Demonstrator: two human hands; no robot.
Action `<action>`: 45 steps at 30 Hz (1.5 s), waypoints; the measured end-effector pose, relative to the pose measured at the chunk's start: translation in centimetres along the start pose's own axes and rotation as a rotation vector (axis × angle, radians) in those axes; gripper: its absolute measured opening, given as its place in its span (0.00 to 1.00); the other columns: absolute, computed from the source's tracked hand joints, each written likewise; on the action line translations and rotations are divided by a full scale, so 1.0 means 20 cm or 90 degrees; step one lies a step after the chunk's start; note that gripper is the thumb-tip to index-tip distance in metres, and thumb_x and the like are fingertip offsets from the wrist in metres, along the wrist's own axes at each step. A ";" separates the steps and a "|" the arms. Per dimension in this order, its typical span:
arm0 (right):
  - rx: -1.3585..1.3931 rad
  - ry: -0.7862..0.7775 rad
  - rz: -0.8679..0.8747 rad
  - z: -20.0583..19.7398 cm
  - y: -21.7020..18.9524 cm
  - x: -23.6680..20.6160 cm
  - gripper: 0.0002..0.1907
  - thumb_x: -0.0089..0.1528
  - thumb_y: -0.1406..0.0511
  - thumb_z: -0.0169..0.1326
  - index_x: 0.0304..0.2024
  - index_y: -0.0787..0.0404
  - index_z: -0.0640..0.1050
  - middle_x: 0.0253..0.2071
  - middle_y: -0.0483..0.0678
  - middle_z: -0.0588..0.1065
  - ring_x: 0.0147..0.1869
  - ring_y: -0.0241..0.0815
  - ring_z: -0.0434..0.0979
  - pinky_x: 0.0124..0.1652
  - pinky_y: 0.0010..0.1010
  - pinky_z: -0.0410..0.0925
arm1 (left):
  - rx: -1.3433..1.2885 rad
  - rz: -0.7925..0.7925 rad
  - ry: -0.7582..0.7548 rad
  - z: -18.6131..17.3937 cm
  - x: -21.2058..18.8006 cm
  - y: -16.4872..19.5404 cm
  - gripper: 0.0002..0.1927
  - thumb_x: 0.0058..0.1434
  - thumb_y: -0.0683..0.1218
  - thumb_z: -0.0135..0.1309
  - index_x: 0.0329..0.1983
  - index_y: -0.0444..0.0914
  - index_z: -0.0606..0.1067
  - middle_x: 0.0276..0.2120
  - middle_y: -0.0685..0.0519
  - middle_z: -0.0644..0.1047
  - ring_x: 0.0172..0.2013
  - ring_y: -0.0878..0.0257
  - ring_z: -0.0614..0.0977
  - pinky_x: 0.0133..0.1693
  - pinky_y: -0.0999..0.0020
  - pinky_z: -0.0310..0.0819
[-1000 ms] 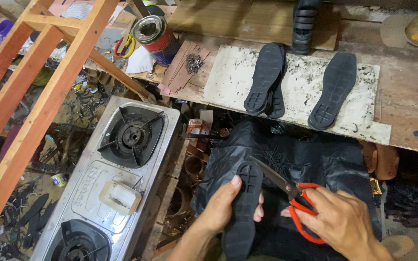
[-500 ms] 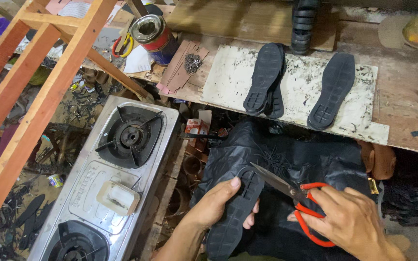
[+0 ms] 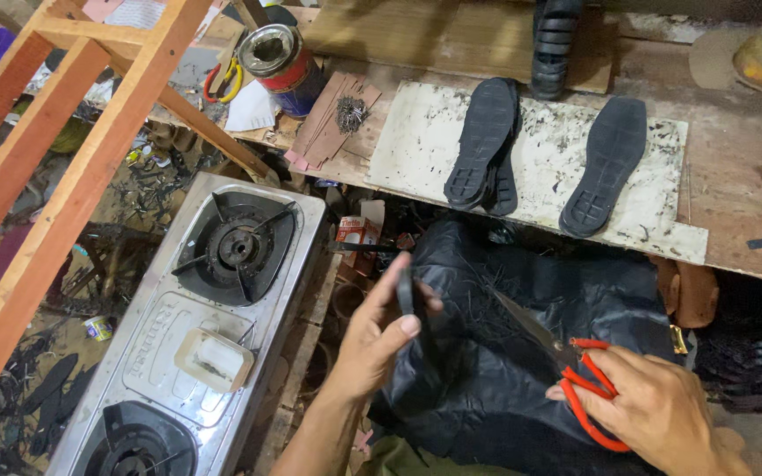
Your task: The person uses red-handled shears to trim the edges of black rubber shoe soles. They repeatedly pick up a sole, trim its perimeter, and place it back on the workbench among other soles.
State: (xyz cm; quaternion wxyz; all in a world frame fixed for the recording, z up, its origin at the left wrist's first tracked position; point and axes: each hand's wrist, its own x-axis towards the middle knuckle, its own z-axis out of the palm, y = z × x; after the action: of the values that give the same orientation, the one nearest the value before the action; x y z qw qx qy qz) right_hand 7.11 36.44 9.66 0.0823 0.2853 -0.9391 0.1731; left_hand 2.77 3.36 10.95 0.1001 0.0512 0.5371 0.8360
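Left hand grip: a black rubber sole (image 3: 409, 304) is pinched edge-on between thumb and fingers of the left hand (image 3: 372, 339), apparently turned so its rim can be inspected.
Right hand grip: the red-handled scissors (image 3: 575, 375) are clasped by the right hand (image 3: 663, 414), blades seemingly closed and pointed toward the sole.
Lap: a black sheet (image 3: 557, 300) is spread below, likely to catch trimmings.
Bench: two more soles (image 3: 487, 145) (image 3: 606, 163) are laid on a white board (image 3: 416, 141).
Left: a gas stove (image 3: 213, 326) is set beside.
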 end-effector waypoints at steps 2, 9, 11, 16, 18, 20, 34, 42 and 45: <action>-0.001 -0.011 0.036 0.03 -0.02 -0.02 0.23 0.44 0.52 0.68 0.36 0.57 0.84 0.38 0.44 0.77 0.30 0.45 0.80 0.28 0.37 0.73 | -0.008 0.001 0.027 -0.02 0.01 0.03 0.40 0.57 0.43 0.63 0.71 0.35 0.61 0.49 0.50 0.76 0.53 0.59 0.81 0.57 0.62 0.75; 0.230 -0.144 0.432 0.16 -0.06 -0.07 0.27 0.47 0.54 0.76 0.45 0.55 0.85 0.36 0.42 0.82 0.35 0.34 0.84 0.36 0.24 0.76 | -0.007 -0.051 -0.031 -0.05 -0.01 0.01 0.29 0.52 0.39 0.70 0.55 0.34 0.70 0.38 0.49 0.77 0.43 0.56 0.83 0.47 0.59 0.80; 0.414 -0.189 0.563 0.17 -0.08 -0.07 0.24 0.49 0.62 0.78 0.46 0.60 0.85 0.34 0.49 0.79 0.34 0.37 0.83 0.35 0.25 0.77 | 0.069 -0.067 -0.063 -0.01 -0.02 -0.04 0.26 0.52 0.38 0.70 0.51 0.34 0.71 0.39 0.52 0.77 0.41 0.61 0.81 0.46 0.65 0.78; 0.673 0.050 0.427 0.15 -0.16 -0.03 0.30 0.47 0.71 0.70 0.53 0.66 0.78 0.35 0.48 0.83 0.33 0.31 0.79 0.36 0.23 0.75 | 0.119 -0.165 -0.131 0.12 -0.04 -0.17 0.17 0.58 0.42 0.67 0.47 0.34 0.75 0.40 0.55 0.80 0.41 0.69 0.80 0.45 0.74 0.76; 0.717 0.100 0.401 0.14 -0.20 0.00 0.30 0.49 0.72 0.69 0.54 0.67 0.76 0.36 0.48 0.83 0.32 0.32 0.79 0.35 0.24 0.75 | 0.081 -0.206 -0.168 0.15 -0.06 -0.20 0.15 0.61 0.44 0.64 0.48 0.34 0.75 0.40 0.57 0.79 0.41 0.71 0.79 0.45 0.75 0.75; 0.785 0.141 0.412 0.14 -0.22 0.02 0.29 0.50 0.73 0.67 0.53 0.67 0.75 0.36 0.49 0.81 0.34 0.33 0.81 0.33 0.26 0.76 | 0.051 -0.230 -0.205 0.17 -0.06 -0.22 0.16 0.63 0.45 0.63 0.50 0.34 0.75 0.40 0.57 0.78 0.40 0.71 0.77 0.43 0.75 0.73; 0.779 0.163 0.667 0.28 0.02 -0.17 0.20 0.54 0.72 0.62 0.49 0.67 0.75 0.29 0.50 0.77 0.23 0.36 0.73 0.25 0.28 0.67 | 0.310 -0.043 -0.247 0.35 0.12 0.14 0.16 0.62 0.42 0.62 0.52 0.37 0.75 0.43 0.53 0.82 0.45 0.66 0.82 0.49 0.72 0.77; 0.734 0.268 0.729 0.57 0.15 -0.36 0.20 0.55 0.68 0.64 0.48 0.67 0.75 0.26 0.47 0.74 0.24 0.35 0.71 0.25 0.26 0.65 | 0.448 0.514 -0.246 0.59 0.55 0.07 0.13 0.62 0.35 0.57 0.45 0.38 0.67 0.53 0.48 0.80 0.65 0.48 0.75 0.67 0.59 0.67; 0.683 0.249 0.726 0.61 0.14 -0.40 0.19 0.56 0.67 0.65 0.47 0.66 0.76 0.25 0.47 0.75 0.24 0.35 0.72 0.26 0.26 0.66 | 0.535 0.419 -0.256 0.65 0.77 -0.15 0.15 0.57 0.35 0.57 0.46 0.36 0.70 0.59 0.46 0.80 0.70 0.41 0.70 0.65 0.55 0.67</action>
State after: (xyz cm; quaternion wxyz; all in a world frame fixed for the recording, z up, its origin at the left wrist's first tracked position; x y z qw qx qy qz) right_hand 11.38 38.17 -4.42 -0.0040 -0.2724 -0.6978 0.6624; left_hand -9.32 19.48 13.35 -0.0940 0.4095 0.7495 0.5116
